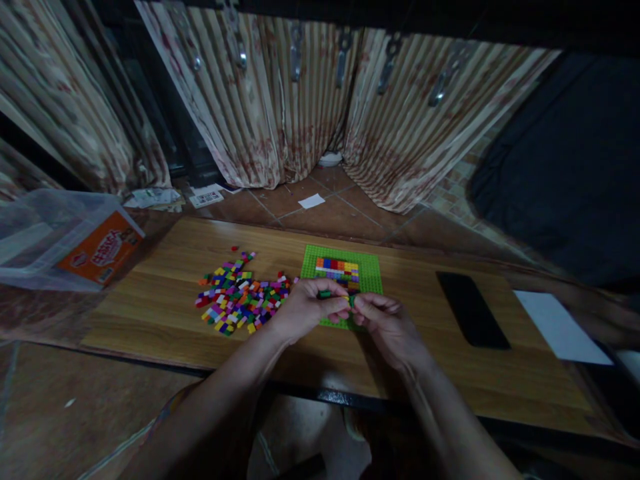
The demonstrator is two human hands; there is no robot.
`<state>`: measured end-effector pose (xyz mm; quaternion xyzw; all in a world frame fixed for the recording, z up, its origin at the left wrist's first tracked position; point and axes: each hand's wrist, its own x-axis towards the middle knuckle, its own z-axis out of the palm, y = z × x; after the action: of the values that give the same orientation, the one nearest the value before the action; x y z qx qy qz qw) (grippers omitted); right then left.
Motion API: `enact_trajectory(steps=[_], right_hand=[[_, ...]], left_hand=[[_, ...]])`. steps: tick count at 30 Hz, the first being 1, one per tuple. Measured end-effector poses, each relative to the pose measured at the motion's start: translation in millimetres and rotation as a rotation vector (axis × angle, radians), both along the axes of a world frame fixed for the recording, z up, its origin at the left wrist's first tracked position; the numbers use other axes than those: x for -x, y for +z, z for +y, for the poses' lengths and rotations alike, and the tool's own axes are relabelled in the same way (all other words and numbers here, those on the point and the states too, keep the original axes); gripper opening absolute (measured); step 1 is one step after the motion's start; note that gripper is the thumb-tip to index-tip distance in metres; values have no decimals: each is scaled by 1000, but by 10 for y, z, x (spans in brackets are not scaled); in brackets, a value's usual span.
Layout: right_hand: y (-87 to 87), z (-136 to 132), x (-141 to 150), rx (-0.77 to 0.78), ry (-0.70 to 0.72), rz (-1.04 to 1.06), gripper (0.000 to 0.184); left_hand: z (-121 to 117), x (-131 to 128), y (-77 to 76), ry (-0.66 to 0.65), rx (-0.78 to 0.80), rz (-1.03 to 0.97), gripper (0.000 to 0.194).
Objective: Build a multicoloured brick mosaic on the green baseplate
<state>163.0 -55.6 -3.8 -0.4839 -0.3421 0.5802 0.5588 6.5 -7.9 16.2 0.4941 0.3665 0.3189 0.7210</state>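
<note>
My left hand (311,308) and my right hand (384,320) meet over the near part of a green studded baseplate (370,267). Between the left fingertips shows a small yellow toy brick (345,298). A small green toy brick (352,302) is pinched in the right fingertips, right against the yellow one; whether the two are joined is too small to tell. Another dark green piece (325,293) shows by the left index finger. Rows of coloured bricks (337,267) are set on the baseplate beyond my hands, which partly hide them.
A heap of loose coloured bricks (240,293) lies left of the baseplate on the wooden table (160,293). To the right are a black phone-like slab (473,310) and a white sheet (560,327). A clear plastic box (65,233) with an orange label stands at the left.
</note>
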Motion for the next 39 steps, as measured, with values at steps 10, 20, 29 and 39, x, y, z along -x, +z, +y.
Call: enact_trajectory(steps=[10, 20, 29, 39], right_hand=[[-142, 12, -408, 46, -245, -345, 26], [-159, -7, -345, 60, -61, -868, 24], [-139, 25, -267, -27, -54, -1008, 22], [-148, 20, -248, -17, -88, -988, 23]], left_hand=[[49, 35, -57, 95, 55, 12, 21], [71, 45, -41, 118, 44, 59, 26], [59, 67, -59, 118, 63, 45, 22], [70, 64, -41, 110, 60, 70, 14]])
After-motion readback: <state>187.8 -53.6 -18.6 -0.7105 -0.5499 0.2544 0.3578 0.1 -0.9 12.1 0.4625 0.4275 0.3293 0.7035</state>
